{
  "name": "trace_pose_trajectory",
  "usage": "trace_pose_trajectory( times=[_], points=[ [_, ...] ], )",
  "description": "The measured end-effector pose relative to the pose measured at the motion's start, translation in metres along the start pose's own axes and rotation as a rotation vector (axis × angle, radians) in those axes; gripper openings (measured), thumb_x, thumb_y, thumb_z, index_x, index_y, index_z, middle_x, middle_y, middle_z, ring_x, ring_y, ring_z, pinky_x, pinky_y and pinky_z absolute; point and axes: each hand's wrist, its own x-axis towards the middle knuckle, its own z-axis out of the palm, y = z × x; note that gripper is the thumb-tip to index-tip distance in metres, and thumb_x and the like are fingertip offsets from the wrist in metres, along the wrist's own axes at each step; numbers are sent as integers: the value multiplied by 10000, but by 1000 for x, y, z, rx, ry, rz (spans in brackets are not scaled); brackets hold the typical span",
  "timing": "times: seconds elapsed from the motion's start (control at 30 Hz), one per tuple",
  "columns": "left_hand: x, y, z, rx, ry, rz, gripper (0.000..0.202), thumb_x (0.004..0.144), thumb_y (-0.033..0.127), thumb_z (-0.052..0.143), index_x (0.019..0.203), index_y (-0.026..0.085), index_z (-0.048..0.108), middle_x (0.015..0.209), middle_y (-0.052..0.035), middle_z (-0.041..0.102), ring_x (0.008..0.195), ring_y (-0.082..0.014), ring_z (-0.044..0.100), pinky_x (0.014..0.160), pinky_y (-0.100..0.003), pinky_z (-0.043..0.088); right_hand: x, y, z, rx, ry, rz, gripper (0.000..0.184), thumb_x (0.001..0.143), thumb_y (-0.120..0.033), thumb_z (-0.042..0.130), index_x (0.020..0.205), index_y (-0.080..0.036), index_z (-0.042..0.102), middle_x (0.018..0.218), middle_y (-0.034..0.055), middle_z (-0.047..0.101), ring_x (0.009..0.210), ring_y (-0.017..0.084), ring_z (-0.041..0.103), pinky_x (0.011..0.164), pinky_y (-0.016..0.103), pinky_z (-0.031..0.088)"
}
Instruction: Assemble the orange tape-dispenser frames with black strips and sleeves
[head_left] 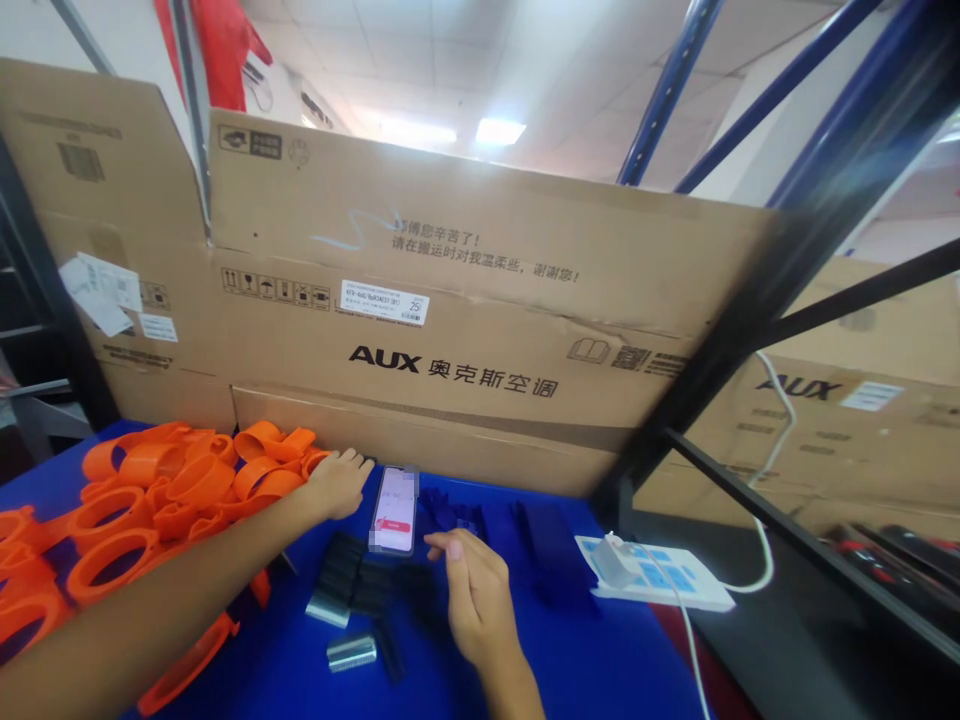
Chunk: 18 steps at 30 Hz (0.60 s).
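My left hand reaches over the table beside the orange plastic rings, just left of a phone. Its fingers are slightly bent and apart, and I see nothing held in it. My right hand is below and right of the phone, index finger stretched toward it and thumb raised; the other fingers are partly hidden. The phone lies face up with its screen lit. Dark blue parts lie just beyond my right hand. Black pieces and a silvery metal cylinder lie in front of the phone.
A large cardboard sheet stands along the back of the blue table. To the right, a white power strip with a plug and cable rests by a dark metal rack post. Another dark blue piece lies nearby.
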Motion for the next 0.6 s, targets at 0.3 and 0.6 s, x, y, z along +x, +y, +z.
trace_pose_trajectory(
  times=[0.3,0.6],
  points=[
    [11,-20,22,153,0,-21,373,970,346,661,1302,183,619,1329,-114,643,1117,-275,666,929,-498,574,-3,2,4,1,-19,22,451,1099,-292,328,1053,-186,764,847,87,733,789,221,680,756,366,510],
    [18,-19,32,182,13,-10,372,970,344,661,1302,181,619,1321,-113,646,1102,-270,671,915,-490,582,-5,2,8,30,-54,32,445,1098,-286,331,1052,-189,763,853,86,728,804,220,674,752,356,503]
  ],
)
